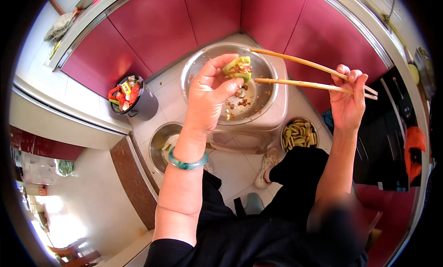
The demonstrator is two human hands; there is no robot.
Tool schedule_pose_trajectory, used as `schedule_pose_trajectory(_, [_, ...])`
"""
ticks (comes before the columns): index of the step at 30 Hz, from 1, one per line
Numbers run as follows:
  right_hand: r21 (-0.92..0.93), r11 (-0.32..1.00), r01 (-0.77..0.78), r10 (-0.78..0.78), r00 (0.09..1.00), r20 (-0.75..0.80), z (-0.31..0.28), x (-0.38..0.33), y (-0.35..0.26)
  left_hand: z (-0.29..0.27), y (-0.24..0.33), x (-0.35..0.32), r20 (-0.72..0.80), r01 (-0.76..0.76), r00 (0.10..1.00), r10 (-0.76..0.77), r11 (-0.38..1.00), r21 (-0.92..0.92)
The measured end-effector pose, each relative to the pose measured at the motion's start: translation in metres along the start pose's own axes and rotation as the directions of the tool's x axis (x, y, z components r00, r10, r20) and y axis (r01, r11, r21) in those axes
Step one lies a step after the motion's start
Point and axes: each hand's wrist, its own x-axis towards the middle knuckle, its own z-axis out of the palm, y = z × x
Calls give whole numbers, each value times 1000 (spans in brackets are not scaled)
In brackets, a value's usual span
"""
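Pinching a filled green vegetable piece (237,74) between narrowed fingers of the left hand (207,94), above the large steel basin (264,98). Gripping two long wooden chopsticks (300,83) in curled fingers of the right hand (347,105), right of the basin, tips parted above it. Showing brown filling (244,101) inside the basin, a bowl (317,141) of green pieces (299,134) at its lower right, a steel bowl (156,140) at its lower left.

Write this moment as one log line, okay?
left hand: holds stuffed green piece | right hand: holds chopsticks, tips apart | below: metal basin, brown bits
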Motion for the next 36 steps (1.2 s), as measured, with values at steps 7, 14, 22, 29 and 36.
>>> schedule_pose_trajectory(7, [-146, 988, -42, 36, 998, -46, -6, -17, -26, 25, -6, -7, 149, 146, 976, -160, 984, 103])
schedule_pose_trajectory(14, [-184, 983, -13, -14, 989, -146, -37, -49, -53, 56, -29, -7, 246, 228, 931, -269, 956, 183])
schedule_pose_trajectory(22, [-3, 1000, -9, 6, 867, -497, -127, -124, -74, 89, -65, -4, 236, 187, 941, -241, 955, 230])
schedule_pose_trajectory(29, [-123, 980, -155, -27, 510, -860, -264, -257, -24, 76, -55, 4, 137, -22, 990, -17, 960, 279])
schedule_pose_trajectory(36, [-41, 932, -361, 1, 115, -993, -321, -323, 72, 55, -48, 7, 66, -63, 997, 43, 937, 345])
